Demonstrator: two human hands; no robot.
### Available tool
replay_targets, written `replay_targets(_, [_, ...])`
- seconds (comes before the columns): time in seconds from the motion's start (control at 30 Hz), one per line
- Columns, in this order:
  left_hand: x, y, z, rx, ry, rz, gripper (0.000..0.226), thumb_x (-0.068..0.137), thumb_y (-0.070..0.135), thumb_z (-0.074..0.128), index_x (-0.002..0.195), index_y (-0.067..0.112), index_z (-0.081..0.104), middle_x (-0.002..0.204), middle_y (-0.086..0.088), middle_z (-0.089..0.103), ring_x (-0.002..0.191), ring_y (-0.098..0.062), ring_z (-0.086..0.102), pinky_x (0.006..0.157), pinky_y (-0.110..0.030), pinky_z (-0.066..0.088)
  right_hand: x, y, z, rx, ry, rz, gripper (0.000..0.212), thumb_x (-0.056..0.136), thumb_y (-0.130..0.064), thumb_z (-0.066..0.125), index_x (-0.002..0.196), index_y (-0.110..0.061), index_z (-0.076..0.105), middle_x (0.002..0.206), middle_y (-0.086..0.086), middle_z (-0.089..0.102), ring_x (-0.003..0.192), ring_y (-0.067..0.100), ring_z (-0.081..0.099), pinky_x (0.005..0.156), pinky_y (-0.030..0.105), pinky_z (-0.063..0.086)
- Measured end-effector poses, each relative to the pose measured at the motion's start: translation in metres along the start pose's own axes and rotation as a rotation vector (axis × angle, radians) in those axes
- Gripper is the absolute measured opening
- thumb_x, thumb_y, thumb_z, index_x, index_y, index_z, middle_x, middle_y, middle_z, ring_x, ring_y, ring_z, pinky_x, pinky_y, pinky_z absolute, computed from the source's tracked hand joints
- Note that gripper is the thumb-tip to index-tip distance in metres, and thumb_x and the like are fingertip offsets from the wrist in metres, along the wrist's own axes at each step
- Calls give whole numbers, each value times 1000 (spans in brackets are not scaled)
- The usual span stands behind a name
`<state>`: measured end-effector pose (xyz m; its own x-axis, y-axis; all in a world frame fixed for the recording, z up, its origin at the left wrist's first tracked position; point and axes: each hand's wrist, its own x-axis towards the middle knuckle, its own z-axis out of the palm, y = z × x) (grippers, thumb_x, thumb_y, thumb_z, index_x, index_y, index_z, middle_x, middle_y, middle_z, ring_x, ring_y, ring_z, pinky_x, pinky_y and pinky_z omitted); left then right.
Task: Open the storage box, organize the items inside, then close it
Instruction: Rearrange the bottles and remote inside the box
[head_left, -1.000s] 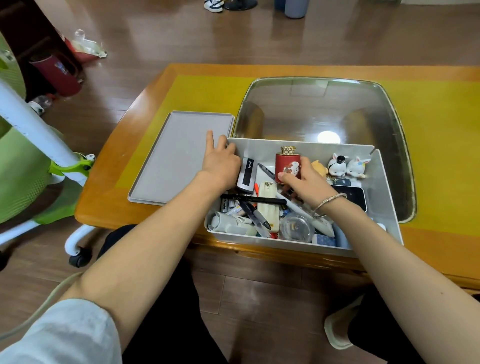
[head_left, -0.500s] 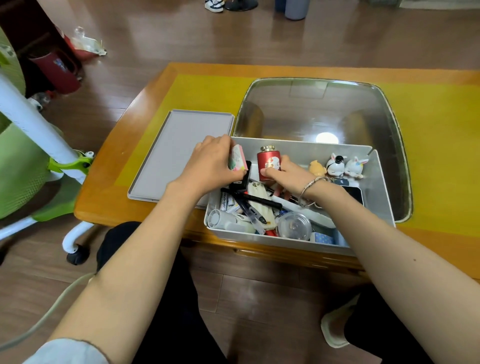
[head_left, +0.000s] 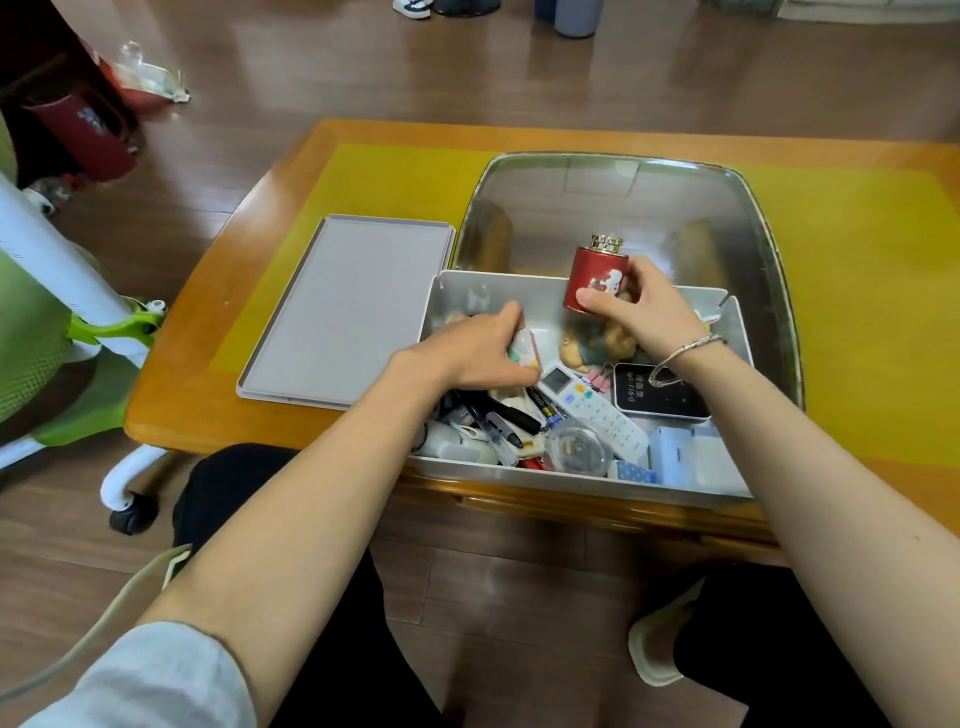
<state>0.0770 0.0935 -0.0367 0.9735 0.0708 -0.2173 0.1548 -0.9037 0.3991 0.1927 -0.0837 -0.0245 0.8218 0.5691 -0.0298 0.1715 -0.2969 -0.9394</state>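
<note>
Sorting from the head view: we work in the open grey plastic storage box at the table's near edge; its flat grey lid lies just left.
Right hand: curled round the red cylindrical tin with gold cap, lifted over the far wall.
Left hand: pinching a small pastel packet inside the box.
Advice: we should stand the tin upright in a far corner, clear of the white remote control.

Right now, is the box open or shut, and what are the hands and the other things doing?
storage box: open, full of clutter
lid: off, flat on the table
red bottle: lifted, capped
right hand: gripping the red bottle
left hand: holding a small packet
</note>
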Motion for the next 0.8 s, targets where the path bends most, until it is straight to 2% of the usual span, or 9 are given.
replay_targets(0.1, [1,-1,5,15,-48,-36,50,75,57,59,102,19,41,92,-4,62,83,-25,57,74,-40,50,-1,2,-5,-14,-41,-33,62,78,-18,75,126,-26,36,80,0,58,58,3,52,54,14,47])
replay_targets(0.2, [-4,-4,9,35,-40,-28,48,74,59,56,98,22,39,87,-2,60,81,-23,56,69,-38,47,0,3,-1,-108,-83,-114,65,73,-10,77,124,-23,40,84,-5,58,61,-5,55,58,12,47])
replay_targets(0.27, [-7,-6,11,14,-38,-28,47,75,59,56,98,22,40,85,-1,59,80,-21,56,68,-38,47,2,3,6,-200,-100,-139,59,70,-9,79,115,-21,43,91,-10,57,72,-8,58,65,14,47])
replay_targets(0.33, [-10,-6,12,-24,-22,-22,46,76,58,58,98,22,40,85,1,60,79,-18,57,68,-37,48,2,3,13,-298,-127,-132,57,68,-12,81,111,-23,44,96,-8,56,86,4,59,68,17,48])
replay_targets(0.4, [-13,-7,14,-105,8,-21,45,75,56,61,98,23,40,86,4,59,78,-13,57,64,-33,48,3,3,20,-397,-144,-145,56,68,-18,82,112,-22,47,102,-6,56,91,12,56,67,14,45])
replay_targets(0.5, [-16,-9,16,-188,78,-33,43,74,52,65,95,26,39,85,9,55,76,-8,56,58,-27,42,8,2,28,-562,-162,-203,58,70,-23,81,119,-18,51,114,3,58,105,20,55,86,29,47])
replay_targets(0.6, [-16,-11,19,-174,150,-47,41,74,44,67,98,25,40,92,5,57,83,-14,56,66,-30,45,11,0,32,-762,-212,-202,62,73,-26,78,128,-18,50,122,8,51,114,25,50,100,36,41])
replay_targets(0.7, [-16,-12,23,-170,219,-58,45,76,38,70,109,20,46,105,0,57,90,-14,51,74,-28,42,11,-1,33,-804,-197,-199,61,76,-30,76,130,-21,50,120,8,48,111,26,51,97,37,43])
replay_targets(0.8, [-17,-13,25,-177,268,-78,53,77,35,72,120,15,48,115,-4,57,101,-18,53,80,-28,42,12,-2,32,-803,-163,-227,51,81,-33,71,128,-24,54,116,8,50,107,26,52,93,37,45])
